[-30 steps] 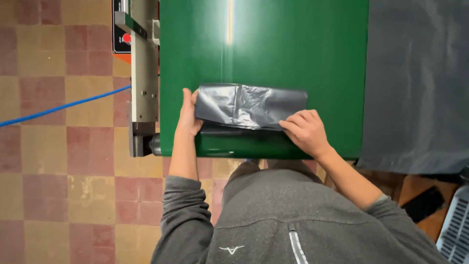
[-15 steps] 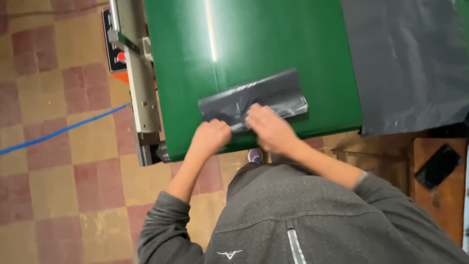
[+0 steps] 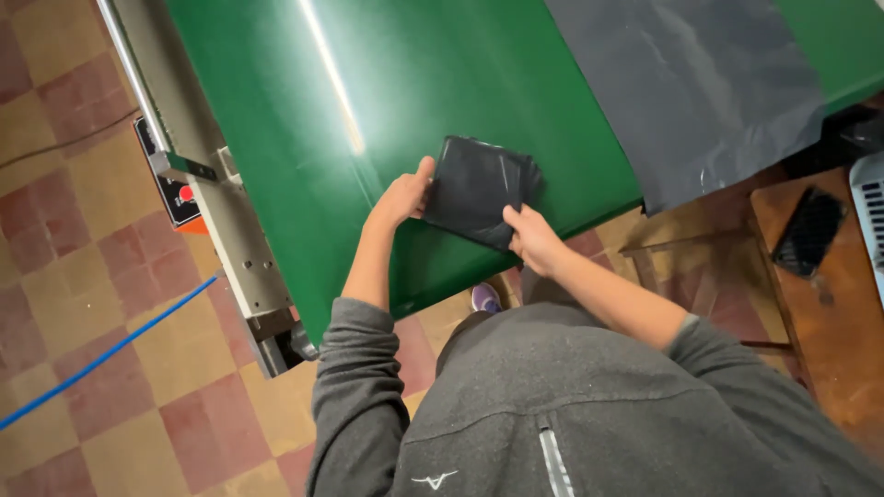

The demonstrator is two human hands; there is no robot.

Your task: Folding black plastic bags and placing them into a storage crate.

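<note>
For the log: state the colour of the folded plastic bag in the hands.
Dark grey-black, glossy folded bag; head view.

Glossy black plastic bag (image 3: 479,191) on smooth, shiny green belt (image 3: 304,138).

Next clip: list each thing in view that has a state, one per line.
folded black bag: folded into a small square, flat on the green belt
left hand: gripping the bag's left edge
right hand: pinching the bag's near corner
grey plastic sheet: spread flat, near edge hanging over the belt
</note>
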